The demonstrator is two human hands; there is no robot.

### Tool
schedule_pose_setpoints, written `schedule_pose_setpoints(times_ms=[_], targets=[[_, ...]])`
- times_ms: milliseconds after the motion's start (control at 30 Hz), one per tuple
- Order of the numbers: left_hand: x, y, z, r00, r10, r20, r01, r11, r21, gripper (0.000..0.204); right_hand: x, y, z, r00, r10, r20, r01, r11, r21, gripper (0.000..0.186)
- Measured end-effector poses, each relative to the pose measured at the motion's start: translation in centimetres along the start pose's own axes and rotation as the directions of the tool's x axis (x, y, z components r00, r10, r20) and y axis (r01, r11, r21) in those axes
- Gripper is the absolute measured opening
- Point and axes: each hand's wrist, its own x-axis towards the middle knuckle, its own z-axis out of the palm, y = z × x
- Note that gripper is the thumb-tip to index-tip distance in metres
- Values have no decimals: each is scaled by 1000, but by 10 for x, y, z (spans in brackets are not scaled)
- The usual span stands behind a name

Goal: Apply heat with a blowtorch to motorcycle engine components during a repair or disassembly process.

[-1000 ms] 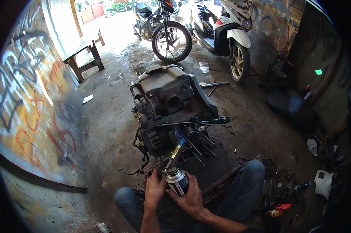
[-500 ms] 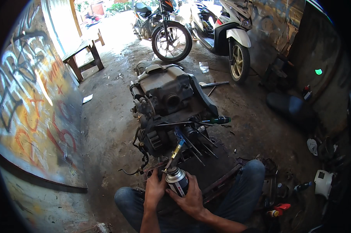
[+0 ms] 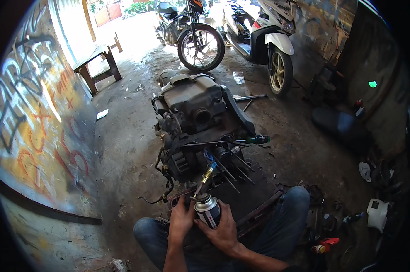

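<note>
My right hand (image 3: 223,228) wraps round the can of a gas torch (image 3: 209,212) between my knees. At the torch's head, my left hand (image 3: 181,217) is closed with its fingers by the valve; the fingertips are partly hidden. The torch's brass nozzle (image 3: 208,173) points up and away from me, and a blue flame (image 3: 209,156) comes from its tip. That flame meets the engine (image 3: 182,165) next to several long studs (image 3: 227,177) that stick out toward me. Behind them, a dark airbox (image 3: 193,102) with a round opening sits on top.
A green-handled screwdriver (image 3: 258,139) lies at the engine's right. Two motorbikes stand beyond, a black one (image 3: 200,47) and a white scooter (image 3: 278,45). A wooden bench (image 3: 96,63) is at the left wall, a dark seat (image 3: 338,127) at the right. Loose parts and a red bottle (image 3: 330,242) lie lower right.
The can has shifted very slightly to the right in my hands. A blurred red shape outside in the far left background has gone from sight.
</note>
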Motion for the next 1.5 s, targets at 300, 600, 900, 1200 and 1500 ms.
schedule_pose_setpoints(times_ms=[300, 600, 900, 1200, 1500], targets=[[-1, 7, -2, 996, -81, 28, 81, 997, 16, 54, 0, -2, -2, 996, 77, 51, -77, 997, 13, 87], [3, -6, 4, 1000, -10, 13, 11, 997, -80, 56, 1, -1, -1, 1000, 8, 0, -8, 1000, -1, 82], [2, -9, 4, 1000, 14, 0, -14, 999, -51, 56, 0, -2, -3, 997, 64, 47, -65, 998, 26, 87], [2, -8, 3, 999, 33, -6, -34, 999, -35, 52, 0, -3, -3, 997, 61, 54, -63, 998, 31, 86], [2, -6, 3, 999, -27, 16, 28, 999, -46, 55, 0, -2, -3, 996, 63, 57, -65, 997, 31, 85]])
